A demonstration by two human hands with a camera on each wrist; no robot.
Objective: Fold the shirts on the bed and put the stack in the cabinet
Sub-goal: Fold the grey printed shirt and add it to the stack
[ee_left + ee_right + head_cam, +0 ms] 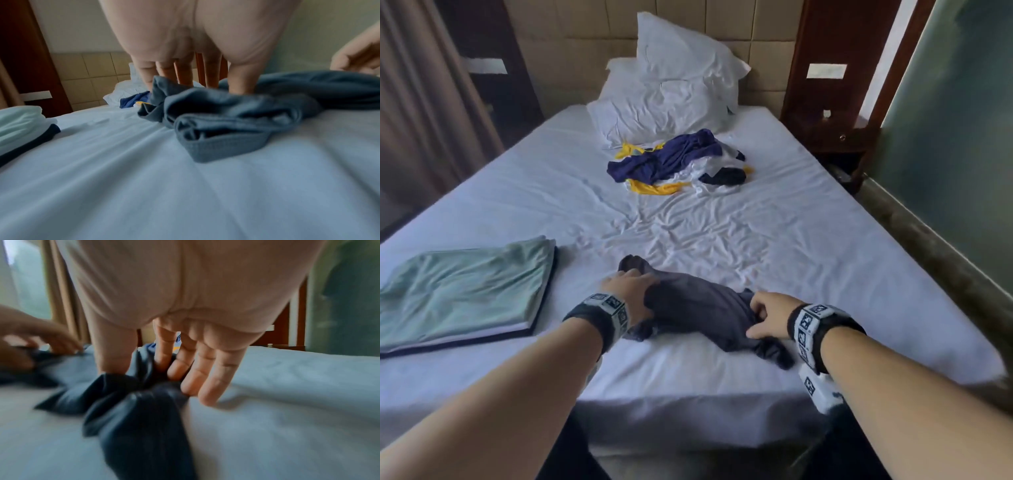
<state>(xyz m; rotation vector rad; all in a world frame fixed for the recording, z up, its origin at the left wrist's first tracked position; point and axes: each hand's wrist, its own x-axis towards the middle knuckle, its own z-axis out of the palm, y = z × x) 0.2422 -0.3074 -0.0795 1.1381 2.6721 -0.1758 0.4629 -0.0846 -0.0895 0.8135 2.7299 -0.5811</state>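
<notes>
A crumpled dark grey-blue shirt [698,311] [226,116] [133,410] lies near the front edge of the bed [791,222]. My left hand [635,279] [211,86] holds its left end, thumb in front of a fold and fingers behind it. My right hand [756,320] [137,368] pinches the bunched right end between thumb and first two fingers, while the other two fingers touch the sheet. To the left lies a folded stack [465,291] [18,123], mint green on top with a dark shirt under it. A loose pile of navy, yellow and white shirts [674,161] [135,100] lies further back.
Two white pillows [664,102] lean on the padded headboard behind the pile. A dark wooden nightstand [835,137] stands at the bed's far right, and a curtain [421,102] hangs on the left. Wrinkled white sheet spreads between the grey shirt and the pile.
</notes>
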